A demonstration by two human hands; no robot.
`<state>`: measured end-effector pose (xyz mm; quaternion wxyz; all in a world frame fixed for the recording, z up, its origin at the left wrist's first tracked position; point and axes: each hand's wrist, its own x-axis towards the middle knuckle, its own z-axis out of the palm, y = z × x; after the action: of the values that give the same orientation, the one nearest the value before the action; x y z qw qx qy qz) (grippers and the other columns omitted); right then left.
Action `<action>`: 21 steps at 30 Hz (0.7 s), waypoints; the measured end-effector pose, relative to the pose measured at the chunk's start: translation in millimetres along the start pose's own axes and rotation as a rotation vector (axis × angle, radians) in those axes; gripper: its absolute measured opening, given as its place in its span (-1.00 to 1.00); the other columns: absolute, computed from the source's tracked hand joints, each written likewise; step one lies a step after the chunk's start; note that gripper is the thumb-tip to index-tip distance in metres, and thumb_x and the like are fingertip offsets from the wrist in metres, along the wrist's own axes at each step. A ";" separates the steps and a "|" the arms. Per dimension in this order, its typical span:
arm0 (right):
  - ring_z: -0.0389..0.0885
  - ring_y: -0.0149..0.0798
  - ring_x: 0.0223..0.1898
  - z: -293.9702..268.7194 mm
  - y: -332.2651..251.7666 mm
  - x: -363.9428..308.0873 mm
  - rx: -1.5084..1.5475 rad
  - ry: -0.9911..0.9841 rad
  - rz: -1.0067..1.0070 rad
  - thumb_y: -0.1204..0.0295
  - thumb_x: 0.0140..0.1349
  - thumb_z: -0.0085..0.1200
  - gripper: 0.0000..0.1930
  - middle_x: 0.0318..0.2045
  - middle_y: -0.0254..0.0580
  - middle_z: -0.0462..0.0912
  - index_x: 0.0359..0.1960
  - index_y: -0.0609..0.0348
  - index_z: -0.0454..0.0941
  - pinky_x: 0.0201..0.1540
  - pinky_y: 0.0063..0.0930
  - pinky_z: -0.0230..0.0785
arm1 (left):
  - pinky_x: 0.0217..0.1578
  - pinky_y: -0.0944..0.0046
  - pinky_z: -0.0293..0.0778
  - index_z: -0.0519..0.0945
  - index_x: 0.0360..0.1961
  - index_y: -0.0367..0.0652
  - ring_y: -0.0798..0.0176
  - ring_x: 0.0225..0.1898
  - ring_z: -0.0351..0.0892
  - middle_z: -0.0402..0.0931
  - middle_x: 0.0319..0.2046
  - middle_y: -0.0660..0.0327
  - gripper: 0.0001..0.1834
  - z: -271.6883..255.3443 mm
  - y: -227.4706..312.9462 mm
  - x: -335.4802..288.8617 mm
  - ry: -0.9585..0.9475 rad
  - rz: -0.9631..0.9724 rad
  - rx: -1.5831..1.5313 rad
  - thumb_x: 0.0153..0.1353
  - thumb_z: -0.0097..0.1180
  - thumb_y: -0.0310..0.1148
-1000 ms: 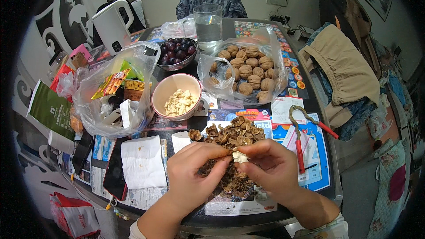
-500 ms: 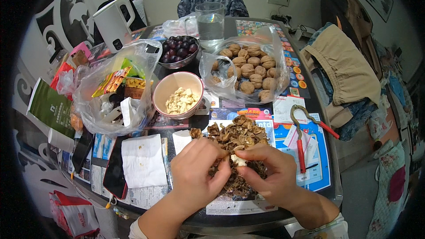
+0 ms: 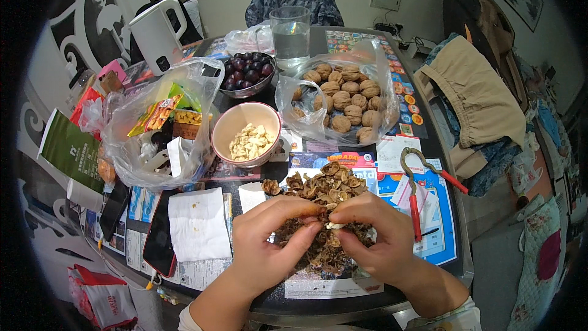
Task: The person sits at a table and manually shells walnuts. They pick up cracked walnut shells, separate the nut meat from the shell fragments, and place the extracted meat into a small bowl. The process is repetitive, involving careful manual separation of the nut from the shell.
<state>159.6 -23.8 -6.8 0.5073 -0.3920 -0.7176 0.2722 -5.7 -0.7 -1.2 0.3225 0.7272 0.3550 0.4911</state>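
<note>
Here, green package [image 3: 66, 150] far left, hands pinching pale walnut piece [image 3: 334, 225]

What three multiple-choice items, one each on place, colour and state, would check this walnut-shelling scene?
1. Where is the pile of walnut shells?
A. under the hands
B. inside the kettle
C. on the chair

2. What colour are the nutcracker handles?
A. green
B. red
C. white

3. What is the state of the pink bowl?
A. upside down
B. empty
C. holding walnut kernels

Answers:
1 A, the left hand and right hand pinch a pale kernel piece above it.
2 B, red grips.
3 C, pale pieces lie inside.
</note>
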 end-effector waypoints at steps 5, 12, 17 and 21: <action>0.51 -0.15 -0.33 -1.8 -3.1 -1.2 -0.092 0.044 0.000 0.62 -0.14 0.12 -0.73 -0.36 -0.12 0.52 -0.32 0.18 0.46 -0.28 -0.42 0.36 | -0.44 0.37 0.41 0.53 -0.44 -0.29 0.21 -0.48 0.52 0.50 -0.50 0.10 -0.83 1.1 3.3 0.9 0.000 0.047 0.071 -0.16 0.15 -0.57; 0.52 -0.16 -0.33 -4.6 0.0 -0.8 -0.095 0.033 0.003 0.60 -0.15 0.13 -0.73 -0.35 -0.13 0.53 -0.32 0.17 0.49 -0.28 -0.42 0.37 | -0.42 0.34 0.43 0.53 -0.43 -0.27 0.18 -0.43 0.51 0.49 -0.44 0.11 -0.79 2.3 1.1 5.3 -0.002 0.201 0.184 -0.21 0.16 -0.60; 0.51 -0.18 -0.35 -7.5 -2.1 0.6 -0.174 0.001 -0.063 0.60 -0.16 0.13 -0.71 -0.37 -0.14 0.52 -0.30 0.17 0.49 -0.31 -0.44 0.38 | -0.42 0.35 0.43 0.53 -0.44 -0.28 0.17 -0.43 0.51 0.49 -0.45 0.11 -0.79 1.5 1.9 3.4 -0.009 0.184 0.161 -0.21 0.15 -0.62; 0.51 -0.19 -0.37 -6.4 -2.1 1.9 -0.195 -0.034 -0.139 0.61 -0.16 0.13 -0.70 -0.38 -0.15 0.52 -0.29 0.16 0.50 -0.35 -0.45 0.38 | -0.42 0.36 0.43 0.53 -0.44 -0.28 0.18 -0.45 0.52 0.50 -0.46 0.10 -0.80 0.4 0.4 2.0 -0.028 0.182 0.162 -0.20 0.15 -0.61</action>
<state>164.6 -23.4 -2.0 0.4720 -0.3843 -0.7746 0.1719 -4.6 0.7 0.0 0.2216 0.7868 0.3215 0.4779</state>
